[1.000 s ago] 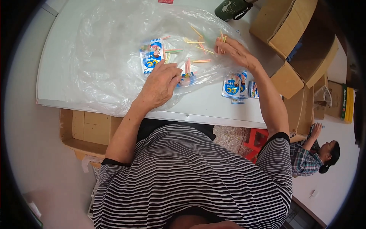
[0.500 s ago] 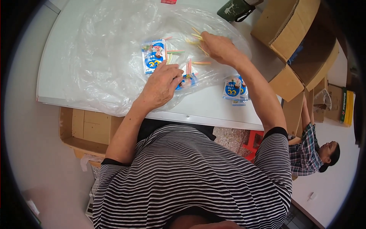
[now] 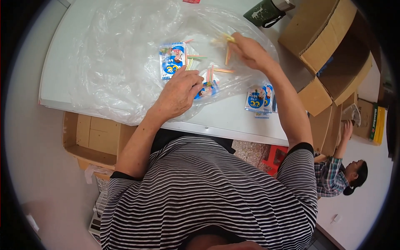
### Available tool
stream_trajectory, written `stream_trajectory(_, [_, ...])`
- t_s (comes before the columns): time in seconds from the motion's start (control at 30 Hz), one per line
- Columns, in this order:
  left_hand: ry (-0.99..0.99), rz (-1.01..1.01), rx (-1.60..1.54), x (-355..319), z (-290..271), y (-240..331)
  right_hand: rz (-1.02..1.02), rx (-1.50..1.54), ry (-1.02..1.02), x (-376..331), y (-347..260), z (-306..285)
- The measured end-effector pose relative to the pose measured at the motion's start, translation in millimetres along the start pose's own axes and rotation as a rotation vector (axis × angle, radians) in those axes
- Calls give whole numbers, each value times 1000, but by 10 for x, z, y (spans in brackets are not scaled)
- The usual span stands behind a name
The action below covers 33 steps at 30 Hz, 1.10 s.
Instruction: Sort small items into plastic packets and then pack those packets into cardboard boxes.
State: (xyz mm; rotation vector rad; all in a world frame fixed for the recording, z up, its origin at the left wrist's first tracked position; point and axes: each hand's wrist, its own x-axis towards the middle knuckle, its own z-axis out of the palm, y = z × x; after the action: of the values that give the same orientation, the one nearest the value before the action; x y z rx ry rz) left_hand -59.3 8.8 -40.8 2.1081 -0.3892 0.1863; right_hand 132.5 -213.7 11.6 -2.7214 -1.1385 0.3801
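My right hand [image 3: 251, 52] is closed on a few thin yellow sticks [image 3: 229, 38], blurred at their far ends. Beside its fingers an orange-pink stick [image 3: 228, 55] points toward me. My left hand [image 3: 178, 91] has its fingers bent together at the lower edge of a blue and white packet [image 3: 172, 66]; what lies under its fingertips is hidden. Pale yellow-green sticks [image 3: 190, 64] show just beyond that hand. Another blue and white packet [image 3: 208, 89] is partly covered by its fingers. Pink sticks [image 3: 209, 74] and an orange stick [image 3: 225, 71] lie between my hands.
A large clear plastic bag [image 3: 112, 62] spreads over the white table [image 3: 233, 121]. Several packets [image 3: 256, 100] are piled by my right forearm. A green flask [image 3: 264, 13] and cardboard boxes [image 3: 314, 46] stand at the right. A co-worker [image 3: 339, 175] reaches toward the boxes.
My right hand has shifted slightly right, and its yellow sticks are now bunched closer together. My left hand stays by the packets. The co-worker's arm has moved.
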Motion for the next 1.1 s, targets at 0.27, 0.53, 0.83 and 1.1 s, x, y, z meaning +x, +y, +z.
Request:
stream_trajectory(0.27, [-7, -4, 20, -14, 5, -33, 0, 188, -27, -140, 49, 105])
stream_trajectory(0.53, [-6, 4, 19, 10, 17, -13, 362, 132, -130, 0, -141, 348])
stream_trajectory(0.83, [-4, -10, 10, -10, 10, -30, 341, -40, -56, -39, -300, 311])
stream_trajectory(1.1, [-11, 3, -9, -32, -1, -61, 298, -215, -35, -105, -495, 343])
